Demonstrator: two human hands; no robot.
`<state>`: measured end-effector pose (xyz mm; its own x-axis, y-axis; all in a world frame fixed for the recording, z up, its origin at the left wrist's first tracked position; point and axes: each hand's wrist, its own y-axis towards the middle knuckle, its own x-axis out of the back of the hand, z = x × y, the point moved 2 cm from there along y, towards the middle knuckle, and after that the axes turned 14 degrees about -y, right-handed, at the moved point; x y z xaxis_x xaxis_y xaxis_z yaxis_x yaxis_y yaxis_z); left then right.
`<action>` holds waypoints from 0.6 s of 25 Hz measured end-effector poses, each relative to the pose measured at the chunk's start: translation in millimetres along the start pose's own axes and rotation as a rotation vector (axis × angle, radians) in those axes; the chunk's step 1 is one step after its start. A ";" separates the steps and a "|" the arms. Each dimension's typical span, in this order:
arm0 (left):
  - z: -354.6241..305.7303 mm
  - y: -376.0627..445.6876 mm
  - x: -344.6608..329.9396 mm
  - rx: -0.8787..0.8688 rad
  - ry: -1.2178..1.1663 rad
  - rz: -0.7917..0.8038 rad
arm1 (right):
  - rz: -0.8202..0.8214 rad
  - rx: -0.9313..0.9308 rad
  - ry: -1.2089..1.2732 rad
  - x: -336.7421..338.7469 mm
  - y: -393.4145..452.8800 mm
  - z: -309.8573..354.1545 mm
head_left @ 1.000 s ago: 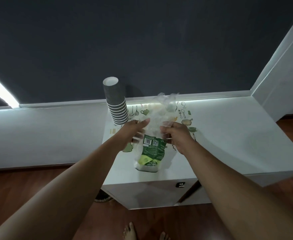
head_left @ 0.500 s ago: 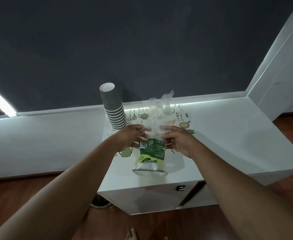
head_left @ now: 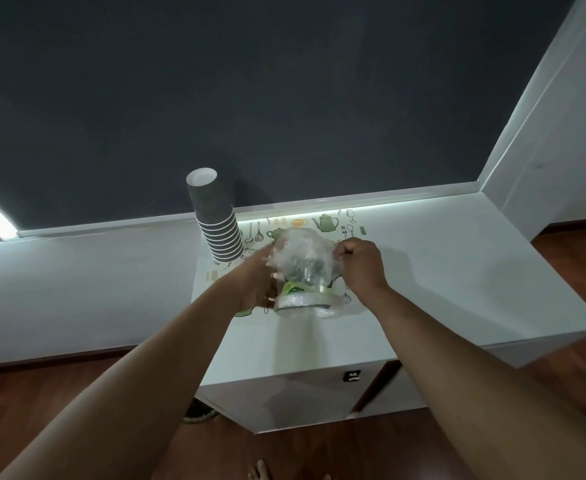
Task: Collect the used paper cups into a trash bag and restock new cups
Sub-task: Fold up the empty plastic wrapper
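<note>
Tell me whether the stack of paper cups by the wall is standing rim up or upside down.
Upside down. The stack of paper cups shows a white closed base on top, and the rolled rims step downward toward the counter.

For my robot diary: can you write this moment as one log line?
left hand: holds plastic package | right hand: grips package top | cup stack: untouched, behind | package base: on table
</note>
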<state>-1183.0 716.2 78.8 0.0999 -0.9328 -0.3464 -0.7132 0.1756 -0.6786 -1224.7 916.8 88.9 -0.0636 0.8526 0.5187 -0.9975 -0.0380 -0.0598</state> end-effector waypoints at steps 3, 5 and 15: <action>17.5 8.8 -2.3 0.026 0.085 -0.020 | 0.025 0.010 -0.037 2.2 -2.3 0.0; 18.0 12.2 -1.9 -0.052 0.080 -0.113 | 0.153 -0.085 0.135 2.8 -3.5 -1.7; 4.4 13.3 -0.8 -0.342 0.279 -0.279 | 0.717 -0.268 0.257 -5.2 -13.5 -26.0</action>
<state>-1189.6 720.6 67.2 0.1634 -0.9859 0.0350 -0.8762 -0.1614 -0.4541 -1210.1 926.5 64.8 -0.6433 0.7627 0.0666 -0.6734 -0.5223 -0.5233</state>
